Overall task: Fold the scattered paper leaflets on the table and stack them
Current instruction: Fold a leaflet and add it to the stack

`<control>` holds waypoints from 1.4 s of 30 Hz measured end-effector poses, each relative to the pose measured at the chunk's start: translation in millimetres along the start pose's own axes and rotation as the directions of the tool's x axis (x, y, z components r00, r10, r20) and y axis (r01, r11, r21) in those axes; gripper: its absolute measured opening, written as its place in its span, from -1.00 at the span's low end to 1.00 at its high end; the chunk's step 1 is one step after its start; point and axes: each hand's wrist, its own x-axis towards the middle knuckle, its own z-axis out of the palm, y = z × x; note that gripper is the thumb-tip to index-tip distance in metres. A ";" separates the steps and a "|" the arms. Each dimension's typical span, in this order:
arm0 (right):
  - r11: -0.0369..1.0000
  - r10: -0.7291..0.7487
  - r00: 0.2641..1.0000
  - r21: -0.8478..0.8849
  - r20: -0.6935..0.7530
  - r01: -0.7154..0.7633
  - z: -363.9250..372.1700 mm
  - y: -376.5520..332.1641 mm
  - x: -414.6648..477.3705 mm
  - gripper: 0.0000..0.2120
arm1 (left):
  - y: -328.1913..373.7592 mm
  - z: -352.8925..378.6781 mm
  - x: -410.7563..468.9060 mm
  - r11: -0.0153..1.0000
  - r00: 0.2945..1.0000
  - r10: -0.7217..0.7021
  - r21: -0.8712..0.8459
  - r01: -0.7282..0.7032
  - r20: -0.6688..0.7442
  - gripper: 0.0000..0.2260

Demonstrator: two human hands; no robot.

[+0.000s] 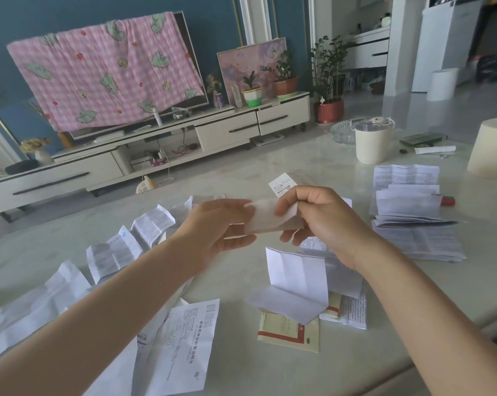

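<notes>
right grip [321, 215] pinches one end of a small folded leaflet [270, 220], left grip [221, 227] pinches the other end. it's held up off the bench [241, 172], likely to tighten the crease before stacking. folded stack [413, 224] lies on the right. unfolded leaflets [298, 281] are spread in front and on the left. printed sheet [184, 338] has chinese text, too small to read.

Forearms reach forward, hands close together: left hand [219, 224] apparently pinching, right hand [321, 217] pinching, fingers curled.
</notes>
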 end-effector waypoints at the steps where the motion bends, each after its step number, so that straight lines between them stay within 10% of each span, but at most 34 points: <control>1: 1.000 0.007 1.000 0.017 0.002 -0.007 -1.4 -1.2 -0.1 -0.59 | -0.9 -1.4 1.9 0.999 0.999 0.023 0.038 -0.022 -0.025 -0.91; 14: 0.989 0.077 0.919 0.145 -0.387 -0.021 -25.5 -5.5 10.1 -0.71 | -55.2 0.2 86.4 0.978 0.888 0.061 0.203 0.037 -0.456 -0.79; 20: 0.983 0.116 0.922 0.173 -0.370 -0.054 -28.0 -9.2 16.9 -0.73 | -80.2 11.9 112.8 0.906 0.942 0.058 0.414 0.089 -0.330 -0.86; 23: 0.980 0.132 0.924 0.189 -0.358 -0.067 -34.5 -10.3 20.1 -0.72 | -74.7 16.0 121.6 0.567 0.961 0.198 0.822 0.046 -0.190 -0.69; 29: 0.974 0.151 0.909 0.217 -0.389 -0.069 -55.7 -11.8 24.5 -0.72 | -40.6 28.6 158.4 0.215 0.936 0.338 0.960 -0.181 0.100 -0.73; 38: 0.974 0.151 0.925 0.211 -0.350 -0.079 -59.6 -5.5 33.0 -0.70 | -46.2 65.6 232.0 0.038 0.952 -0.083 0.956 -0.291 0.294 -0.54; 42: 0.975 0.156 0.934 0.203 -0.321 -0.093 -52.2 -2.9 41.4 -0.72 | -47.4 65.4 236.4 0.104 0.965 0.025 0.960 -0.261 0.260 -0.42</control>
